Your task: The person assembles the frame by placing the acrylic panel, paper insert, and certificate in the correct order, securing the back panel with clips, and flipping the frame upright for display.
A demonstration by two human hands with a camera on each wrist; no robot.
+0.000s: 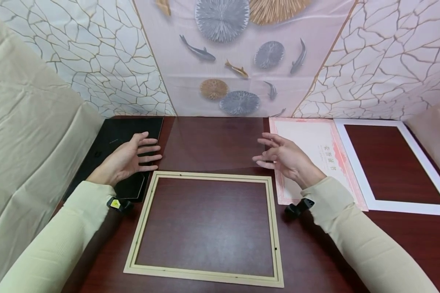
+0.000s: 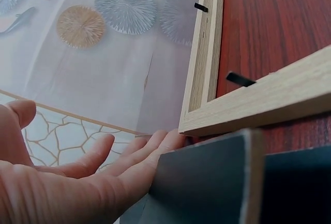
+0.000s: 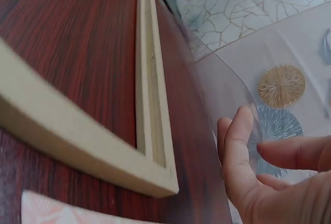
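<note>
A clear sheet (image 1: pixel 216 142) spans the space between my hands, behind a pale wooden frame (image 1: pixel 275 236). In the right wrist view the sheet (image 3: pixel 222 89) shows a curved edge by my right fingers. My right hand (image 1: pixel 287 158) is at its right side, fingers loosely bent, fingertips at its edge, thumb apart from the palm. My left hand (image 1: pixel 126 160) is at the left side, over a black board (image 1: pixel 110 130), with fingers straight and spread and palm facing inward. In the left wrist view its fingertips (image 2: pixel 170 141) are close to the frame's corner.
Right of the sheet lies a pink-bordered certificate (image 1: pixel 293 126), with a white rectangular mat (image 1: pixel 385 162) beside it. Small dark tabs (image 2: pixel 240 79) stick out from the wooden frame. A patterned cloth (image 1: pixel 242 49) rises behind the dark red table (image 1: pixel 399 244).
</note>
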